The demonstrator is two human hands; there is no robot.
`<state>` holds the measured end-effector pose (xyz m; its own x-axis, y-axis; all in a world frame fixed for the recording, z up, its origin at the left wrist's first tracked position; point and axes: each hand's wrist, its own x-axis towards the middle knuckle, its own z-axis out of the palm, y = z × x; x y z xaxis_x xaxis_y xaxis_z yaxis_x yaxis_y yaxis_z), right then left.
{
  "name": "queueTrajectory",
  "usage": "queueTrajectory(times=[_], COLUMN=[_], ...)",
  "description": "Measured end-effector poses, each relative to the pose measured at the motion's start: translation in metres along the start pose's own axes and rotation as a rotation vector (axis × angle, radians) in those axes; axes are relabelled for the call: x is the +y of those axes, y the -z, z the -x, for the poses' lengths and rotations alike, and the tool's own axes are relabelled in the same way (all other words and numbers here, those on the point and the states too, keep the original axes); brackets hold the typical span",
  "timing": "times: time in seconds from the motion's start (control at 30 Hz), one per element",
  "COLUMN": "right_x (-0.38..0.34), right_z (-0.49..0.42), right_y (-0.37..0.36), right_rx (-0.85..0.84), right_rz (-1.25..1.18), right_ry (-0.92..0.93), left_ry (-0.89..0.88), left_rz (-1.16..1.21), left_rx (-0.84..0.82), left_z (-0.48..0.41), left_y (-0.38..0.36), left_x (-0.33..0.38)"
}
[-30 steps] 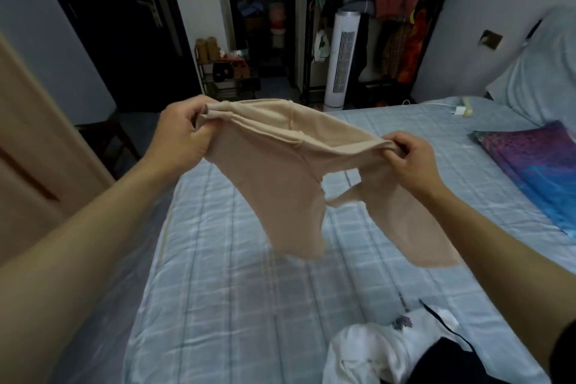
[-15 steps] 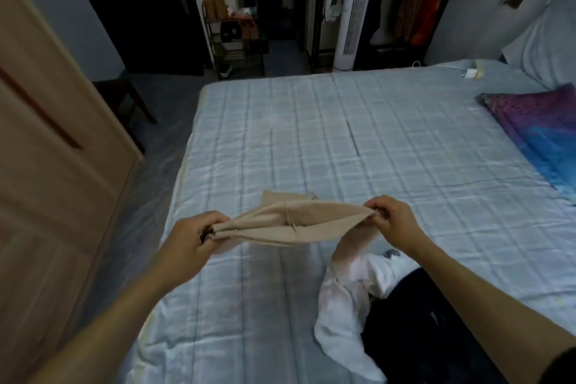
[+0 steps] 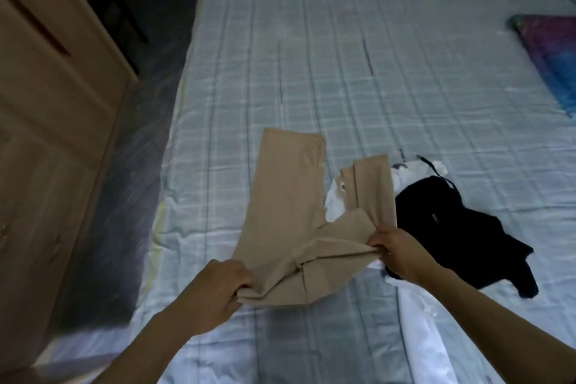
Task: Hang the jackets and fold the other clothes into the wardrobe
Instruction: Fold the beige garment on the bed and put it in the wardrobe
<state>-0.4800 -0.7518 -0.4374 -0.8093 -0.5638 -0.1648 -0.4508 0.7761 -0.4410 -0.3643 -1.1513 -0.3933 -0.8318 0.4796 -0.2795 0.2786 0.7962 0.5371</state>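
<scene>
Beige thin-fabric trousers (image 3: 286, 212) lie on the bed with the light blue plaid sheet (image 3: 343, 72), near its close left part, legs pointing away from the person and waist end nearest. The left hand (image 3: 218, 287) grips the left corner of the waist, fingers (image 3: 241, 284) curled tight on a bunched fold. The right hand (image 3: 402, 252) pinches the right corner, thumb and fingers clamped on the fabric and holding it slightly off the sheet. The left leg lies flat and straight; the right leg is shorter in view and overlaps a crumpled white garment (image 3: 335, 206). A black garment (image 3: 452, 227) lies just right of the trousers, touching the white one. Light wooden wardrobe (image 3: 46, 103) on the far left beside the bed. Purple-and-blue patterned cloth (image 3: 548, 53) at the bed's right edge, well apart.
</scene>
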Motion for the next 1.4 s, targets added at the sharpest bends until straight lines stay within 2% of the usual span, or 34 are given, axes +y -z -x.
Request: queueTrajectory(times=[0.2,0.37,0.5,0.6,0.67,0.83,1.0,1.2,1.4], right_x=[0.013,0.031,0.031,0.024,0.019,0.021,0.046,0.084,0.115], right_z=[0.044,0.067,0.073,0.081,0.084,0.068,0.028,-0.022,-0.071], right_y=[-0.074,-0.128,-0.153,-0.156,-0.15,-0.117,-0.078,-0.051,-0.027], right_rx=[0.024,0.027,0.03,0.007,0.023,0.247,0.466,0.519,0.472], right_rz=[0.155,0.228,0.181,0.123,0.04,-0.126,-0.301,-0.42,-0.474], right_ry=[0.025,-0.056,-0.11,-0.163,-0.211,-0.374,-0.622,-0.724,-0.738], left_ry=[-0.02,0.022,0.057,0.076,0.084,0.138,0.193,0.182,0.229], left_rz=[-0.28,-0.329,-0.364,-0.359,-0.359,-0.263,-0.032,0.224,0.467], left_rx=[-0.148,-0.188,-0.175,-0.226,-0.2,-0.087,0.022,0.107,0.236], left_z=[0.013,0.018,0.02,0.019,0.01,-0.034,-0.089,-0.163,-0.273], left_y=[-0.102,-0.17,-0.193,-0.187,-0.175,-0.148,-0.124,-0.095,-0.079], left_x=[-0.009,-0.03,-0.027,-0.019,-0.011,0.0,0.009,0.038,0.057])
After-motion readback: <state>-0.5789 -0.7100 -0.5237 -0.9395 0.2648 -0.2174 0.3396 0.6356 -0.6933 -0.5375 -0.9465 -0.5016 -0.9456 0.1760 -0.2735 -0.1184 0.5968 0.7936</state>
